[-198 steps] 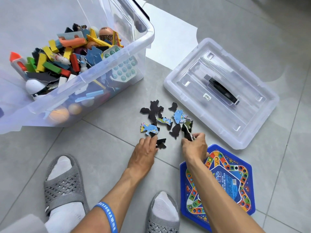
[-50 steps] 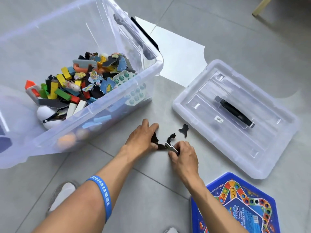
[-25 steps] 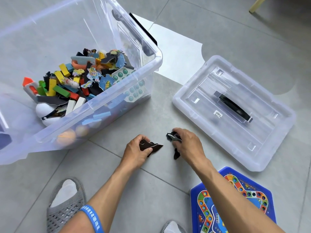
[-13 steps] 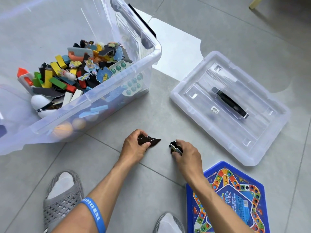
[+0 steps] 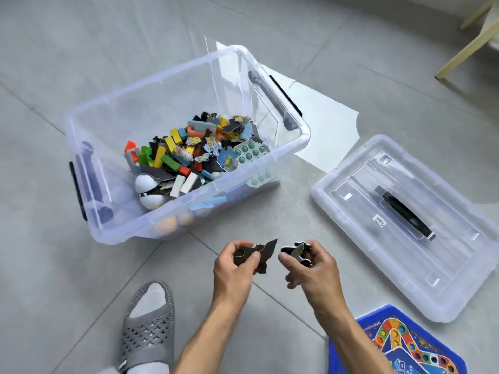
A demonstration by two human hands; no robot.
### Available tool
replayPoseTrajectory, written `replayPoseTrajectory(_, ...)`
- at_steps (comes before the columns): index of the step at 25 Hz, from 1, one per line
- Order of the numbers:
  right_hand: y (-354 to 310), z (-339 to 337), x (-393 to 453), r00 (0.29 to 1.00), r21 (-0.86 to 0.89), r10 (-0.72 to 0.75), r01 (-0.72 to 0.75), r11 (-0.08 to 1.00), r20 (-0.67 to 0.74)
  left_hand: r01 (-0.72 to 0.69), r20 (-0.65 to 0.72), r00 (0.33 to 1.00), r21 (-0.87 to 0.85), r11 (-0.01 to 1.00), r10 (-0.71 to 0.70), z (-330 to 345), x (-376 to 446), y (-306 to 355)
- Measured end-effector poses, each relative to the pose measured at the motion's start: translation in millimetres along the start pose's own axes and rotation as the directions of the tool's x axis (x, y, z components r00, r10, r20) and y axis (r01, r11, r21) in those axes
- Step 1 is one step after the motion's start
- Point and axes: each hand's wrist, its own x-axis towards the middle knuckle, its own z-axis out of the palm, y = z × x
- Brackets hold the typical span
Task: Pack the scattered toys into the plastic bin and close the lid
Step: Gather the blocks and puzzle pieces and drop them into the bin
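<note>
- Floor is now clear of puzzle pieces; left hand (image 5: 235,268) and right hand (image 5: 310,263) each pinch a lifted stack.
- Next: drop into bin (image 5: 172,220), then board (image 5: 399,346), lid (image 5: 351,268).

Hardly any legible text. Small white barcode sticker (image 5: 379,220) on clear lid (image 5: 351,184), beside its black handle (image 5: 405,214); bars visible, digits too small to read. Blue game board (image 5: 399,346), bottom right: a mark approx "10" near its lower edge, blurry, not sure. Puzzle pieces in bin (image 5: 189,201) have printed pics, no readable words.
</note>
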Motion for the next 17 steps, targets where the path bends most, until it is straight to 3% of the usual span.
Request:
replayPoseTrajectory(3, -99.0, 48.6, 7.4, 0.99, 0.24, -0.127, 0.109, 0.965, 0.059, -0.239, -0.163, 0.966, -0.26, 0.935, 0.202, -31.5, -7.9, 88.7)
replayPoseTrajectory(5, -152.8, 79.0, 18.4, 0.982, 0.327, -0.15, 0.105, 0.939, 0.114, -0.35, -0.264, 0.923, -0.275, 0.895, 0.28, -49.4, 7.7, 142.8)
replayPoseTrajectory(7, -183.6, 95.3, 26.1, 0.983, 0.293, -0.12, 0.076, 0.953, 0.136, -0.325, -0.291, 0.9, 0.044, 0.945, 0.324, -64.2, 28.6, 175.1)
replayPoseTrajectory(9, -181.6, 87.6, 25.3, 0.992, 0.206, -0.098, 0.08, 0.975, 0.081, -0.286, -0.17, 0.896, 0.488, 0.825, 0.411, -75.0, 41.5, 165.2)
replayPoseTrajectory(11, -146.2, 62.6, 10.4, 0.996, 0.189, -0.092, 0.087, 0.978, 0.016, -0.352, 0.088, 0.888, 0.763, 0.542, 0.452, -78.4, 37.5, 128.2)
replayPoseTrajectory(13, -79.0, 18.7, -18.8, 0.989, 0.089, -0.066, 0.078, 0.993, -0.135, -0.409, 0.257, 0.828, 0.885, 0.223, 0.497, -76.1, 28.3, 91.3)
replayPoseTrajectory(14, -36.9, -7.0, -35.4, 0.973, -0.024, -0.033, 0.028, 0.999, -0.227, -0.398, 0.267, 0.814, 0.903, 0.16, 0.515, -73.6, 25.5, 83.1)
replayPoseTrajectory(17, 79.2, -73.2, -91.5, 0.892, -0.369, 0.058, -0.243, 0.897, -0.448, -0.373, 0.247, 0.842, 0.909, 0.186, 0.48, -65.6, 22.8, 87.8)
